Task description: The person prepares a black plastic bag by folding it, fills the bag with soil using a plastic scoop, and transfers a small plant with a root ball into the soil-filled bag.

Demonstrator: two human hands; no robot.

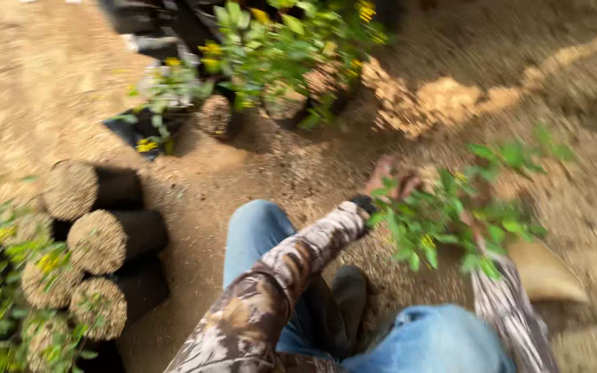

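The person sits or squats on the bare sandy ground [264,166], knees in blue jeans [257,231] spread either side of a dark shoe; the left hand [390,179], at the end of a camouflage-patterned sleeve [291,269], reaches forward and touches the leafy green seedling with small yellow flowers [450,214] near its stem, fingers spread loosely, though motion blur keeps me from telling whether it truly grips the plant; the right hand is hidden behind the foliage, only its patterned sleeve [513,318] showing below the leaves, so I cannot tell whether it is clenched or released; the seedling stands just in front of the right knee, beside a tan, pouch-like shape [544,273] that is too blurred to identify; judging by this, the step in hand seems to be handling a single plant, steadying it at the stem; any next move would call for a firm hold low on the stem so the leaves are not torn; to the left lie black cylindrical grow bags packed with pale soil [105,235], stacked on their sides; ahead stands a cluster of like seedlings in bags [271,62], with a loose heap of pale husk [416,103] near it.
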